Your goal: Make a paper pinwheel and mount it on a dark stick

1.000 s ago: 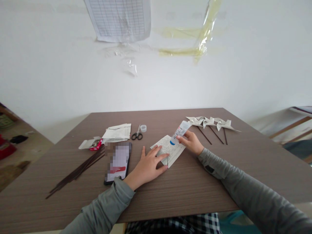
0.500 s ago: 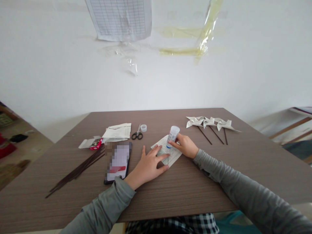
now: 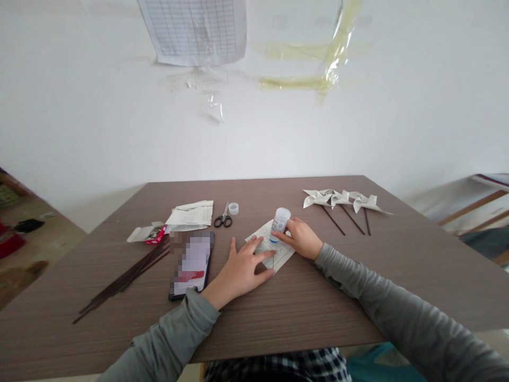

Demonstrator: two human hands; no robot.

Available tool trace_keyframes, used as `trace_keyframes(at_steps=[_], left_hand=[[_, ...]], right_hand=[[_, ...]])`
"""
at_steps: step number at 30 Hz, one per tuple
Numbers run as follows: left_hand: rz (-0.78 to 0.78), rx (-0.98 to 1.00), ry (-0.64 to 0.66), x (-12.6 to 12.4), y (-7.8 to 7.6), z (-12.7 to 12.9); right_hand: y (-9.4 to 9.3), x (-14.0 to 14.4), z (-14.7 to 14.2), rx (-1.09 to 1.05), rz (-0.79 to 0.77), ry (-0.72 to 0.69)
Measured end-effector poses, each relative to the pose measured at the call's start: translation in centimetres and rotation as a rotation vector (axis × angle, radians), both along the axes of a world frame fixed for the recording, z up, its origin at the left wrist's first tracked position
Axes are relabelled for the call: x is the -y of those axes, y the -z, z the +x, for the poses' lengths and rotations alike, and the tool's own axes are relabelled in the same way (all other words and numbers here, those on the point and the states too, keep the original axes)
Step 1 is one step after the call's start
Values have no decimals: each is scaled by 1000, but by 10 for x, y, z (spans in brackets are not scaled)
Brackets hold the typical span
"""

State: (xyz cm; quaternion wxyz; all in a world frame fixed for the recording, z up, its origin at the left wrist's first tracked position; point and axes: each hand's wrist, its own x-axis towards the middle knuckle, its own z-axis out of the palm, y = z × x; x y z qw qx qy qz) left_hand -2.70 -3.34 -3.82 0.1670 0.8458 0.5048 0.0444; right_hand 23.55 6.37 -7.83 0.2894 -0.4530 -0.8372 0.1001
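Note:
A square of printed paper point(image 3: 265, 245) lies on the brown table point(image 3: 302, 307) in front of me. My left hand point(image 3: 240, 269) rests flat on its near left part, fingers spread. My right hand point(image 3: 301, 238) grips a small white glue bottle point(image 3: 280, 222), held upside down with its blue tip pressed on the paper's far side.
A phone point(image 3: 191, 263) lies left of my left hand, beside a bundle of thin dark sticks point(image 3: 123, 280). Behind are scissors point(image 3: 223, 217), a white cap point(image 3: 234, 208), folded papers point(image 3: 191, 215) and a small red-and-white box point(image 3: 149, 233). Three paper pinwheels point(image 3: 340, 199) on sticks lie at the far right.
My right hand has tipped the glue bottle from slanted to nearly upright and brought its tip down onto the paper, shifting slightly left. My left hand has stayed in place.

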Motion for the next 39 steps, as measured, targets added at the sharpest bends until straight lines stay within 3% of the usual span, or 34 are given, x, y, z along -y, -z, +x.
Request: trace_keyframes(at_steps=[14,29,39], left_hand=[[-2,-8,0,-3,1,0],[17,51,37,-7,13,-8],[-27,-7,1,1,-7,0]], right_hand=[[-7,5,-3,183,57,10],[-2,0,4,-87,-18,-63],[2,-1,5,-104,-21,-86]])
